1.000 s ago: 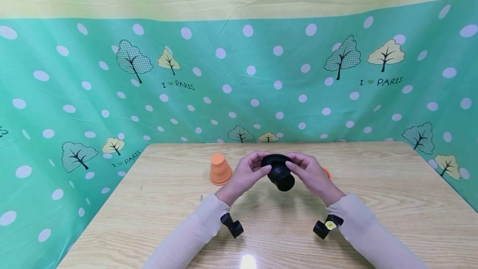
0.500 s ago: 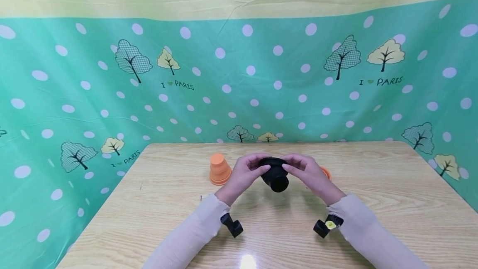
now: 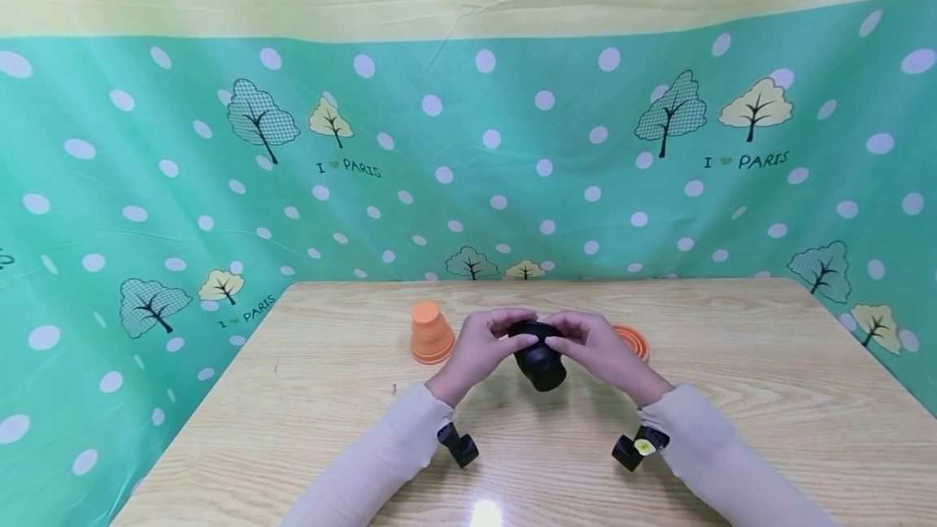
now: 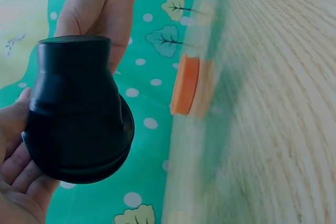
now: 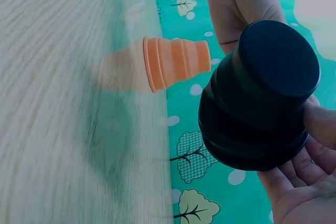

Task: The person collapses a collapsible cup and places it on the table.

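Left grip (image 3: 479, 352) and right grip (image 3: 603, 352) both grasping black cup (image 3: 540, 366), thumbs on near side. Cup between grips, raised off desk (image 3: 542, 470), tilted, narrow end down and toward near side; tiers drawn out. Left of left grip: orange cup (image 3: 432, 337), narrow end up, tiers likewise drawn out. Just beyond right grip: orange ringed disc (image 3: 638, 341), flat, partly hidden. Judgement: two pieces look extended; black cup not yet set down; disc seemingly undone.

A dotted curtain (image 3: 468, 161) backs a wooden table (image 3: 747, 372) bearing an orange cup (image 3: 431, 337) and orange rings (image 3: 638, 341).
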Motion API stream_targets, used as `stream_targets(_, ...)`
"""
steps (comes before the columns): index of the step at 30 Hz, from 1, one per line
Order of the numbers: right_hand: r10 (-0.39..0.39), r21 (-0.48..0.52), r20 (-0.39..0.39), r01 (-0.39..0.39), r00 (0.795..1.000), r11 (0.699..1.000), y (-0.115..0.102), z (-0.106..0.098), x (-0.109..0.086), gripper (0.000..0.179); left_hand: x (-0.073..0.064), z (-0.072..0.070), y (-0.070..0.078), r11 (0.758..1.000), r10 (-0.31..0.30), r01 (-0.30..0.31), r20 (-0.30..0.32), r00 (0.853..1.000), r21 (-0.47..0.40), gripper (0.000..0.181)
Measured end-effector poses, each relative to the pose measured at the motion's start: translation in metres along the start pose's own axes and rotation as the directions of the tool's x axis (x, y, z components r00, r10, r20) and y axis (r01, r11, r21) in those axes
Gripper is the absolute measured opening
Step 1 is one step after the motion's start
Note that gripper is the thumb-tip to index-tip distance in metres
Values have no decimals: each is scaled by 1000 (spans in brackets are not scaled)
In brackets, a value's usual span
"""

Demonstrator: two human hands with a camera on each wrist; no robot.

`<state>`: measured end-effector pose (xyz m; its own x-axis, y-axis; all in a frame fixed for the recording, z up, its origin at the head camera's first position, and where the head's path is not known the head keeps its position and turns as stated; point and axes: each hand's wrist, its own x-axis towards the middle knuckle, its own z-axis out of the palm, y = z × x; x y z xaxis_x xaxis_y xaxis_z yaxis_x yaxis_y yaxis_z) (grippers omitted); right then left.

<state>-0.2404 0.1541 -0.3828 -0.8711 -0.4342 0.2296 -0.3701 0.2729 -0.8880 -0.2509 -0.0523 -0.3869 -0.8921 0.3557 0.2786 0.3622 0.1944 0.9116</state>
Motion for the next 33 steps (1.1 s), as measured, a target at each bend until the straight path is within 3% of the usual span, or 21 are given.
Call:
stream_targets(6,-21,44,-25,22,999,999,0,-2,0,23,1,-1,0,998,19,-19,6,1000,-68,36)
stream_targets(13,-71,180,-117,92,991,979,0,-5,0,26,2,-3,1,979,-33,50,89,995,-198,43)
stream_targets(19,-97,214,-133,124,986,969,-3,-6,0,27,1,-5,4,977,-22,38,75,997,-210,39)
stream_targets(28,-62,207,-127,87,990,974,-4,-4,0,28,1,-6,4,983,21,-18,13,1000,-181,28)
stream_targets(33,-29,206,-115,52,993,977,-4,-5,-1,30,1,-6,4,985,3,-2,3,1000,-175,29)
